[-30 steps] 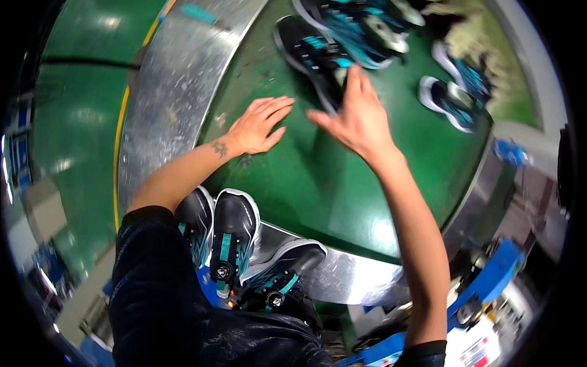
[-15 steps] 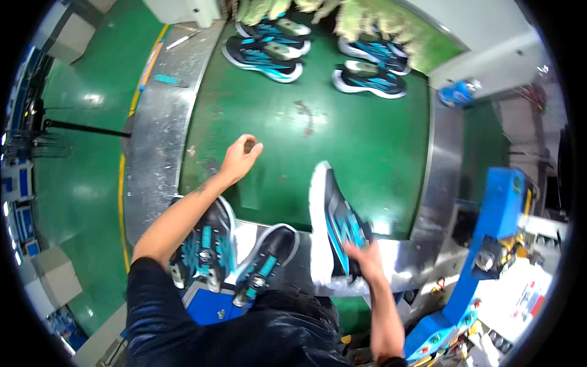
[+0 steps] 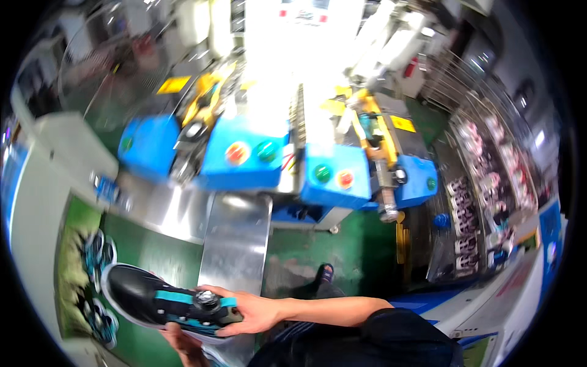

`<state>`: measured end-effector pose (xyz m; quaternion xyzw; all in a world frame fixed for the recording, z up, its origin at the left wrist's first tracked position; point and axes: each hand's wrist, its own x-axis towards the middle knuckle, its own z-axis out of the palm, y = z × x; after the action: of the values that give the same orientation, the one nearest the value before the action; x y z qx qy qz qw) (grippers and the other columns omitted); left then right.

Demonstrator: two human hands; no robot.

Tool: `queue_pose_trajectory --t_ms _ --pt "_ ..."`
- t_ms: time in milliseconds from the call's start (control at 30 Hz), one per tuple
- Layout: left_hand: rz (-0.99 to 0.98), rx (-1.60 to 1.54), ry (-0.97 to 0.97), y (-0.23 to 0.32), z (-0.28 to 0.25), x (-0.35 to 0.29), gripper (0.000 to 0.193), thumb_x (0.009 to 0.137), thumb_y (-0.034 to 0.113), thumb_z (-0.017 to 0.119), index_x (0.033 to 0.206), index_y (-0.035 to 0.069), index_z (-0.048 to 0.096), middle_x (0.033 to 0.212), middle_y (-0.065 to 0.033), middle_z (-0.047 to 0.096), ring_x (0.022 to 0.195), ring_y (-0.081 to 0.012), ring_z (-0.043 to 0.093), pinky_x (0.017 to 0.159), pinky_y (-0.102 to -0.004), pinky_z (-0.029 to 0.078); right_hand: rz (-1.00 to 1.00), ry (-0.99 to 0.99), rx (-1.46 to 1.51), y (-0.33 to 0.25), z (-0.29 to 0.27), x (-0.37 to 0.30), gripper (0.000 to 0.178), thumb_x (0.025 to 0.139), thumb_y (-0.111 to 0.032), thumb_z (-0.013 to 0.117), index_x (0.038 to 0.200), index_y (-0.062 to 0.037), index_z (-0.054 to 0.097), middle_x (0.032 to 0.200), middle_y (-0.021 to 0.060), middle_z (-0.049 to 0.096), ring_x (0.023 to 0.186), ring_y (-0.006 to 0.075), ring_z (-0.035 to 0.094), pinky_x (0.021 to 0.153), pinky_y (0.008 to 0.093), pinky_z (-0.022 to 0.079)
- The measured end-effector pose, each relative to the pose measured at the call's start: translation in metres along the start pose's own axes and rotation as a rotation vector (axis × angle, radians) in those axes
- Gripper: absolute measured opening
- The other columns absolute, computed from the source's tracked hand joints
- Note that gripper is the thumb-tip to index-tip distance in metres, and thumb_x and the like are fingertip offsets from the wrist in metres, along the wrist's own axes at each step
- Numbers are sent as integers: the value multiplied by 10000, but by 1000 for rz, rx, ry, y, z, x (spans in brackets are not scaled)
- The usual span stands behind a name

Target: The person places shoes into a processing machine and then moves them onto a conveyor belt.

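At far left, note black-and-teal shoes [image 3: 93, 252] on the green surface [image 3: 159, 238]; allow clearance from those. Just above, see a bottle [image 3: 124, 200] with a blue wrapper [image 3: 106, 187], lettering too blurred to read. Next, find the black shoe [image 3: 131, 292] at lower left, held up between both hands, toe pointing left, upper facing the camera. At its near side, look to the left hand [image 3: 183, 345]: touches the shoe, fingers partly hidden; cannot tell clamped from merely supporting. Better to cradle the sole evenly there, fingertips off the smooth toe. Further right, at the heel end, see the right hand [image 3: 254, 312] clamped on the shoe, close to the dial [image 3: 206, 300]. Seems a sound hold; avoid pressing the dial or bending the collar, and match both hands to prevent twisting. Rightward, past blue machine housings [image 3: 244, 174] with red and green buttons [image 3: 237, 153], spot a red-and-white sticker [image 3: 288, 158], a glare-washed white panel [image 3: 306, 27] with red marks, then a yellow tag [image 3: 402, 124]: no legible writing. At far right, notice racked shoes [image 3: 463, 244], without readable branding.
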<state>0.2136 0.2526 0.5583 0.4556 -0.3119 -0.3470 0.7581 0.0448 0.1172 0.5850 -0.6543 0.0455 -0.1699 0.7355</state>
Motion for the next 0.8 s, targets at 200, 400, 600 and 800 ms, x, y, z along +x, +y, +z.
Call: queue_pose_trajectory --t_ms 200,400,600,800 --pt "-209 -127 -164 -108 181 1 635 829 105 589 1365 -20 270 1318 -157 418 1180 -264 461 1012 -373 353 204 541 281 -3 -115 -173 638 838 -253 658 1334 21 366 1294 86 448 1190 162 403 1030 298 284" --pt "-318 85 -470 -132 362 66 710 817 82 646 1376 -26 222 1416 -200 319 1330 -298 312 1087 -391 270 -46 1253 531 -50 -193 -309 511 805 -139 653 1236 22 429 1067 104 586 924 178 595 823 301 481" --pt "-268 907 -656 -285 550 229 991 718 372 724 1385 -70 139 1383 -310 296 1282 -372 351 1052 -386 314 -304 1376 380 -52 -218 -365 806 694 -253 728 1333 25 322 1143 132 535 935 232 555 840 349 438" --pt "-105 1052 -585 -378 592 254 847 686 188 646 1343 -49 166 1204 -301 433 1107 -412 478 972 -438 387 228 1563 693 -37 -195 -382 758 773 -126 669 1393 -127 234 1054 31 508 744 104 515 554 235 432"
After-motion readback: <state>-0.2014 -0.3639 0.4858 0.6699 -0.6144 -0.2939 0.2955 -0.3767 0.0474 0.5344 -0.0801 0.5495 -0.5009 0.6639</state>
